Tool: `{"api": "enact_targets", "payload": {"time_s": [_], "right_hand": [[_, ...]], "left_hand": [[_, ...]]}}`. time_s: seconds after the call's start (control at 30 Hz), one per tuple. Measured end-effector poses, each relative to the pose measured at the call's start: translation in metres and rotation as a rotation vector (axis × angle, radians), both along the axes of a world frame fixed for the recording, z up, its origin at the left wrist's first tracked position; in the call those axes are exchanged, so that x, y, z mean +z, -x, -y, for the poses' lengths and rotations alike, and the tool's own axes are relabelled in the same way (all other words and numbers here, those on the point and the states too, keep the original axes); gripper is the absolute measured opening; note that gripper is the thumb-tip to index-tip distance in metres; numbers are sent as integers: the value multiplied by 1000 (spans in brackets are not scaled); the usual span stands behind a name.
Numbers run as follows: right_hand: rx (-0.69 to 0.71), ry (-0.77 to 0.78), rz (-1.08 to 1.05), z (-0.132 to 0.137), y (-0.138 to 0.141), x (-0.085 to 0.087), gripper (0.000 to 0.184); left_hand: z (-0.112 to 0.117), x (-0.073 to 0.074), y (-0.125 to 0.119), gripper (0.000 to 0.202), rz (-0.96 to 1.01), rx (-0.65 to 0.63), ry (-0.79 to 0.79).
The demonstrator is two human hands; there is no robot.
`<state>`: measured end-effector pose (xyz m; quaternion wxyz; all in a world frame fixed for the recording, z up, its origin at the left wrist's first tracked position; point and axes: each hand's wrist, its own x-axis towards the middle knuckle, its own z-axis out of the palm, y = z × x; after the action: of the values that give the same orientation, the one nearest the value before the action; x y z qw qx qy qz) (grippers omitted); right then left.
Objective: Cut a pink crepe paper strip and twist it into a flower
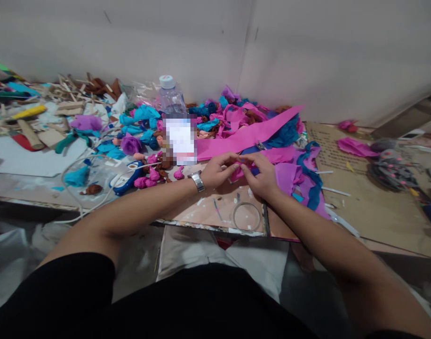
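My left hand (219,170), with a metal watch (197,181) on the wrist, pinches the edge of a pink crepe paper strip (251,134) near the table's front. My right hand (262,176) meets it from the right, fingers pressed on the same pink paper. The long strip runs up and to the right over a heap of pink, blue and purple paper (296,174). Both hands touch fingertip to fingertip above the paper.
A plastic bottle (170,96) stands behind the hands. Finished paper roses (131,143), teal scraps, wooden sticks (77,87) and a blue glue gun (127,181) with a white cord lie left. A tape roll (246,215) sits near the front edge. Brown cardboard (356,188) covers the right.
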<state>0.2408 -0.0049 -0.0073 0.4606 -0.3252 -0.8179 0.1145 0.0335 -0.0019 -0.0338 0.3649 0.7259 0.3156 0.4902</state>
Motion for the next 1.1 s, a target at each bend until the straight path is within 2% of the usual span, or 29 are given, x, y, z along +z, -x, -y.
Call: {"api": "enact_targets", "payload": {"time_s": [0.3, 0.57, 0.87, 1.1], "right_hand": [[22, 14, 0, -1, 1, 0, 25], [55, 61, 121, -1, 2, -1, 34], [74, 76, 118, -1, 2, -6, 26], [85, 53, 81, -3, 2, -3, 23]], "left_hand": [[3, 3, -1, 44, 3, -38, 35], [4, 3, -1, 62, 57, -98, 74], [3, 1, 0, 62, 39, -157, 21], [1, 0, -1, 55, 41, -138, 28]]}}
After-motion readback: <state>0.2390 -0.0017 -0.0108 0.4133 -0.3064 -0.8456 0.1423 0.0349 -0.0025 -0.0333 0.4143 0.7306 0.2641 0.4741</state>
